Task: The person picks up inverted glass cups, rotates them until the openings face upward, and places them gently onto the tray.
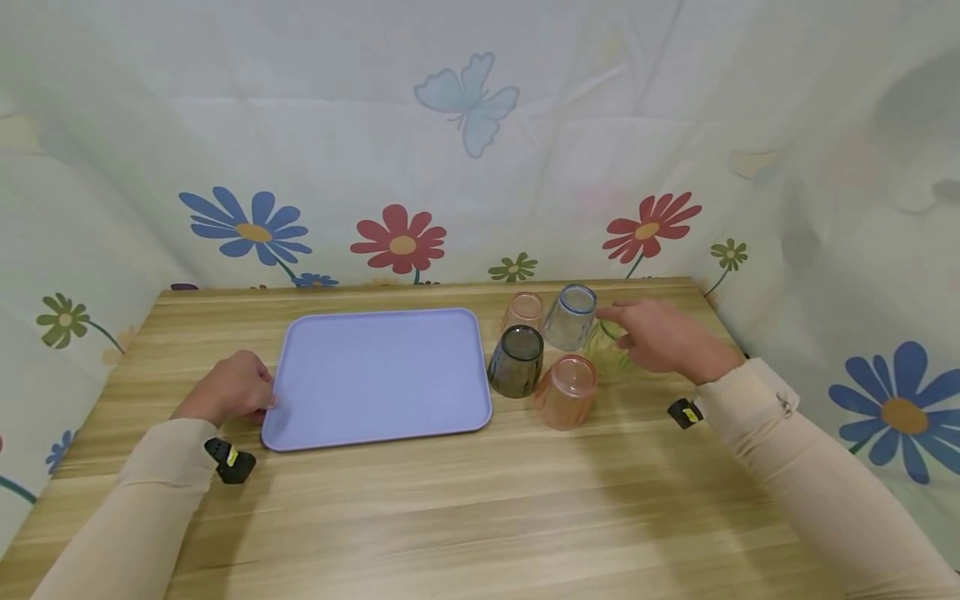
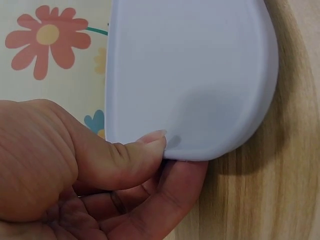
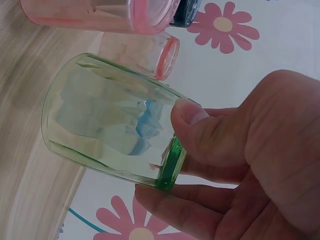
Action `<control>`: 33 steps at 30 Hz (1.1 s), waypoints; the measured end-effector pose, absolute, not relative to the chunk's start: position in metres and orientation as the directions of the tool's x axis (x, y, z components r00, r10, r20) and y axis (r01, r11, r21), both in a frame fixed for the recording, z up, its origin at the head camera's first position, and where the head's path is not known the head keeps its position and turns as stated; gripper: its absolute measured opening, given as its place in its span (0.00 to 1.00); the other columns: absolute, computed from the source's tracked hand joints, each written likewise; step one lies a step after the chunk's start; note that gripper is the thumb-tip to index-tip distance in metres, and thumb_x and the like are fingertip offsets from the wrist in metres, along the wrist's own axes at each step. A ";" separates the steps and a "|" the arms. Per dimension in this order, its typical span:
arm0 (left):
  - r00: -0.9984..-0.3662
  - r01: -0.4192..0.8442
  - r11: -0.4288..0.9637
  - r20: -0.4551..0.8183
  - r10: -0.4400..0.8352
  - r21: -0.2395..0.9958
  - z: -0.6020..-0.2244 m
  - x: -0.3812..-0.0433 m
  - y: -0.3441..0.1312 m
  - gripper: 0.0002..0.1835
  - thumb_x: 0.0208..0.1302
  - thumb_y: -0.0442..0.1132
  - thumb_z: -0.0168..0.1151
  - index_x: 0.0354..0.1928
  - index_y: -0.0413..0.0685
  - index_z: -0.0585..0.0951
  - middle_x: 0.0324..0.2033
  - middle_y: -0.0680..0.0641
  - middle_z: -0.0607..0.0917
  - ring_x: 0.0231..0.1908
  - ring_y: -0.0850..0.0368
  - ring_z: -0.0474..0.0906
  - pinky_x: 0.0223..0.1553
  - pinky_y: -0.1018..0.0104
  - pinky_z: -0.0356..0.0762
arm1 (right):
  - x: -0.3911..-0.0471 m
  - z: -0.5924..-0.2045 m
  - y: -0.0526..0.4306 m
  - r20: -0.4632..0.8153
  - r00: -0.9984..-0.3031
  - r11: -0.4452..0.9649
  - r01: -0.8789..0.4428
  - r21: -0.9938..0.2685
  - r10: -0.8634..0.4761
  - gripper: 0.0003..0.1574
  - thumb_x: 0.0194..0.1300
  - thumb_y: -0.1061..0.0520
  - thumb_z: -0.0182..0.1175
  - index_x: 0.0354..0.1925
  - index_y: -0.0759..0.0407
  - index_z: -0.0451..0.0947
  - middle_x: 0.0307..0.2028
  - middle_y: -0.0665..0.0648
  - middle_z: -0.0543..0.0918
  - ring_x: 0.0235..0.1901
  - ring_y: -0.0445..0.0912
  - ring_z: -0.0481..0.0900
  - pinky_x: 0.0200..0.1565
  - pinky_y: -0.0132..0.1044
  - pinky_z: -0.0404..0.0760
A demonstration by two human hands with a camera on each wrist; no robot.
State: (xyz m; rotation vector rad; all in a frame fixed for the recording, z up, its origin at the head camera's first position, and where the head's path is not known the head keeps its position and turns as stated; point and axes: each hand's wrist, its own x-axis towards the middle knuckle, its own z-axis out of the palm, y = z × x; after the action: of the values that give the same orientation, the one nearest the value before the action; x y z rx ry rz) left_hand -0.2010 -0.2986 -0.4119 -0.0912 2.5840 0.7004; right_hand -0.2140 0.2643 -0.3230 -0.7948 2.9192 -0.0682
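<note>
My left hand (image 1: 231, 388) pinches the left edge of a pale lilac tray (image 1: 382, 375), with the thumb on top and fingers beneath in the left wrist view. A see-through green glass (image 3: 100, 115) is gripped near its base by my right hand (image 1: 666, 337), thumb on one side and fingers on the other. The green glass is bottom-up; whether its rim touches the table I cannot tell. Just left of it, upside down, stand a blue-rimmed clear glass (image 1: 568, 322), an orange-pink glass (image 1: 565, 400), a dark grey glass (image 1: 516, 367) and another pinkish glass (image 1: 524, 308), partly hidden.
The glasses cluster close to the tray's right end on a wood-grain table (image 1: 420, 517). A flower-patterned white cloth (image 1: 315, 125) hangs along the table's back and sides.
</note>
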 end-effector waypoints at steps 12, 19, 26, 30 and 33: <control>-0.896 -0.164 0.874 -0.440 0.062 0.457 -0.411 -0.199 -0.297 0.16 0.61 0.30 0.64 0.45 0.20 0.81 0.30 0.37 0.87 0.28 0.53 0.85 0.33 0.62 0.86 | -0.211 -0.319 0.267 -0.064 -0.849 0.851 -0.520 -0.072 -0.525 0.30 0.64 0.69 0.67 0.65 0.63 0.79 0.54 0.65 0.86 0.45 0.60 0.89 0.53 0.58 0.87; -0.896 -0.171 0.873 -0.440 0.055 0.457 -0.412 -0.200 -0.298 0.13 0.60 0.30 0.65 0.42 0.23 0.82 0.29 0.38 0.86 0.27 0.53 0.84 0.32 0.62 0.85 | -0.208 -0.315 0.268 -0.070 -0.854 0.857 -0.513 -0.053 -0.516 0.30 0.65 0.68 0.67 0.66 0.62 0.79 0.57 0.66 0.85 0.47 0.60 0.89 0.54 0.58 0.87; -0.899 -0.169 0.879 -0.435 0.048 0.446 -0.415 -0.201 -0.300 0.11 0.60 0.31 0.65 0.39 0.26 0.83 0.28 0.40 0.87 0.26 0.53 0.84 0.30 0.64 0.82 | -0.207 -0.312 0.271 -0.055 -0.855 0.857 -0.513 -0.046 -0.515 0.31 0.65 0.68 0.67 0.66 0.62 0.79 0.58 0.65 0.86 0.48 0.61 0.89 0.54 0.58 0.87; -0.900 -0.167 0.878 -0.434 0.050 0.448 -0.413 -0.200 -0.299 0.10 0.59 0.31 0.65 0.38 0.26 0.83 0.27 0.40 0.86 0.26 0.53 0.83 0.29 0.65 0.81 | -0.206 -0.310 0.271 -0.055 -0.854 0.856 -0.515 -0.048 -0.517 0.31 0.65 0.69 0.67 0.66 0.62 0.79 0.59 0.66 0.86 0.48 0.61 0.89 0.54 0.58 0.87; -0.898 -0.169 0.877 -0.436 0.051 0.451 -0.413 -0.200 -0.299 0.10 0.60 0.30 0.65 0.38 0.25 0.83 0.28 0.39 0.86 0.26 0.53 0.84 0.29 0.65 0.82 | -0.205 -0.310 0.272 -0.052 -0.853 0.854 -0.517 -0.053 -0.520 0.31 0.65 0.69 0.66 0.65 0.62 0.79 0.59 0.66 0.86 0.47 0.61 0.89 0.53 0.58 0.87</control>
State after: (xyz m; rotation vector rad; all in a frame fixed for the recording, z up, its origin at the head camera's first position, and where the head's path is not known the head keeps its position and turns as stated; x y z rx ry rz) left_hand -0.1999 -0.2986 -0.4132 -0.0868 2.6025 0.6805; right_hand -0.2055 0.2717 -0.3097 -0.8292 2.9630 -0.0566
